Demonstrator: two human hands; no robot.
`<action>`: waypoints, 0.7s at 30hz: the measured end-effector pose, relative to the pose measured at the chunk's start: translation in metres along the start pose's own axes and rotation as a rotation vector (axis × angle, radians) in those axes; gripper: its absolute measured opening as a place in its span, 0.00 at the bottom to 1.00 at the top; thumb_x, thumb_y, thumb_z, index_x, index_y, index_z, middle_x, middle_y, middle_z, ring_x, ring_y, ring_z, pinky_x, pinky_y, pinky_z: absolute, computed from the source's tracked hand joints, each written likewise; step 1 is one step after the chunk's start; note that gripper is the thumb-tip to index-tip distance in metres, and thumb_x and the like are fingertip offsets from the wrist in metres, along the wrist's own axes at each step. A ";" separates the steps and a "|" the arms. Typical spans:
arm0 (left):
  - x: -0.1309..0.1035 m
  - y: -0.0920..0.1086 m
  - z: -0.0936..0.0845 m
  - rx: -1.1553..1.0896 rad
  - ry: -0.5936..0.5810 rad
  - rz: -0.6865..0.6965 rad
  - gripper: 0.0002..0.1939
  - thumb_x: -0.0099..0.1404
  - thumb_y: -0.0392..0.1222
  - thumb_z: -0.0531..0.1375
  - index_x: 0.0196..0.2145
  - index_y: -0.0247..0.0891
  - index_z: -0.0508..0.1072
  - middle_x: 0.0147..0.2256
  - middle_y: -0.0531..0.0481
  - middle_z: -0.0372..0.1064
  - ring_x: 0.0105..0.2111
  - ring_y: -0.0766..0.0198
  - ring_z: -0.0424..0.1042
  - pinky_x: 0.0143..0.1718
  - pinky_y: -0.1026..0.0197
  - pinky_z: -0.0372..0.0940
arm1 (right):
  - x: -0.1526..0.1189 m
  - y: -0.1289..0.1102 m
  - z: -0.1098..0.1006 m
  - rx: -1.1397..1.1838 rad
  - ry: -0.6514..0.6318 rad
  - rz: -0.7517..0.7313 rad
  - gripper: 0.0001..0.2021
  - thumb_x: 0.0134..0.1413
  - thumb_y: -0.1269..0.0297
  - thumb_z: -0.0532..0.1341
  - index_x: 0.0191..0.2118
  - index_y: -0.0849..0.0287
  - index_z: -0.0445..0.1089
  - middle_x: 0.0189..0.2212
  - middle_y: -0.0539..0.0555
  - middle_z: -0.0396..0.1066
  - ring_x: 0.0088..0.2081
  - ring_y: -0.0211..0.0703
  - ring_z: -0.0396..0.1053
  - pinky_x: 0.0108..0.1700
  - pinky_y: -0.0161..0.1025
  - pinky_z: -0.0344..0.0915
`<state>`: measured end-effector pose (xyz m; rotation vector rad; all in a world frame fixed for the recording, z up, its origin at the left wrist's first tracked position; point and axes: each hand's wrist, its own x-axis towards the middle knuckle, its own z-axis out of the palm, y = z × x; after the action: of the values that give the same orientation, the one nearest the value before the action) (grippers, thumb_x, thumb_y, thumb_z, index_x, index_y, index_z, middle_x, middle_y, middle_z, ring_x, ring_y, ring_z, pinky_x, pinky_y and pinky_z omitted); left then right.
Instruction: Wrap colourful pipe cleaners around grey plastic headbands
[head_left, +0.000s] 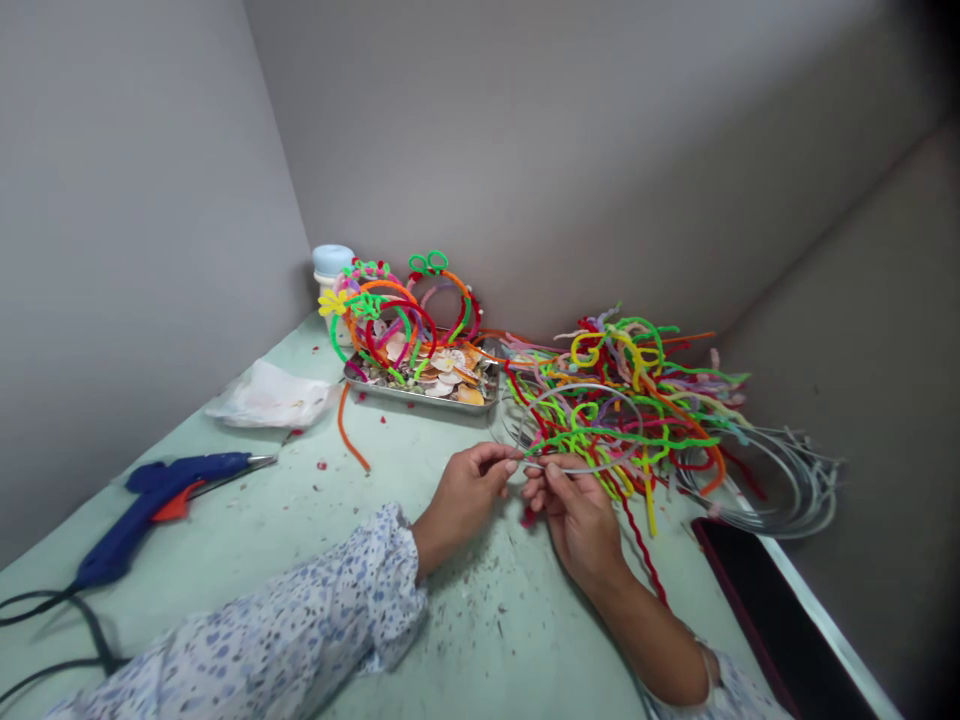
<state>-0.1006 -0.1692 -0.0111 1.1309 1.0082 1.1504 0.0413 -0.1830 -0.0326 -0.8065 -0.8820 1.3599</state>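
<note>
My left hand [471,497] pinches the end of a green fuzzy stem [637,440] near the middle of the table. Just to its right, my right hand [579,515] grips a thin grey hoop [637,402] between thumb and fingers. The hoop curves up and away from my fingertips, over the heap of coloured fuzzy stems [600,420]. The green stem stretches rightward across the hoop. The fingertips of both hands are close together, and the exact contact between stem and hoop is too small to tell.
A metal tray [420,399] of shells and decorated hoops stands behind, beside a blue-lidded jar [334,262]. A blue glue gun [142,510], its cable and a plastic bag [274,397] lie left. Right are grey hoops [806,490] and a dark flat device [780,615].
</note>
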 end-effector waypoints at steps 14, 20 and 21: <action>0.001 0.003 -0.001 -0.063 -0.043 -0.052 0.13 0.54 0.42 0.63 0.36 0.31 0.76 0.26 0.51 0.70 0.21 0.72 0.61 0.23 0.67 0.55 | -0.001 0.000 -0.001 -0.019 0.011 -0.004 0.09 0.51 0.61 0.65 0.35 0.58 0.68 0.26 0.50 0.74 0.22 0.36 0.68 0.21 0.32 0.65; 0.001 0.003 -0.001 -0.069 -0.059 -0.065 0.13 0.54 0.42 0.63 0.35 0.31 0.76 0.25 0.51 0.69 0.20 0.72 0.60 0.22 0.67 0.54 | 0.000 0.001 -0.002 -0.023 0.000 -0.009 0.08 0.52 0.61 0.64 0.35 0.58 0.68 0.26 0.50 0.74 0.22 0.35 0.67 0.21 0.32 0.66; 0.001 0.004 -0.001 -0.069 -0.063 -0.067 0.13 0.54 0.42 0.63 0.35 0.31 0.75 0.25 0.51 0.69 0.20 0.72 0.60 0.22 0.67 0.54 | -0.001 0.001 -0.002 -0.028 0.001 -0.012 0.08 0.52 0.61 0.64 0.35 0.58 0.68 0.26 0.50 0.74 0.22 0.35 0.67 0.21 0.32 0.66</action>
<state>-0.1020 -0.1678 -0.0079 1.0641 0.9442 1.0819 0.0427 -0.1834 -0.0345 -0.8220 -0.9053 1.3394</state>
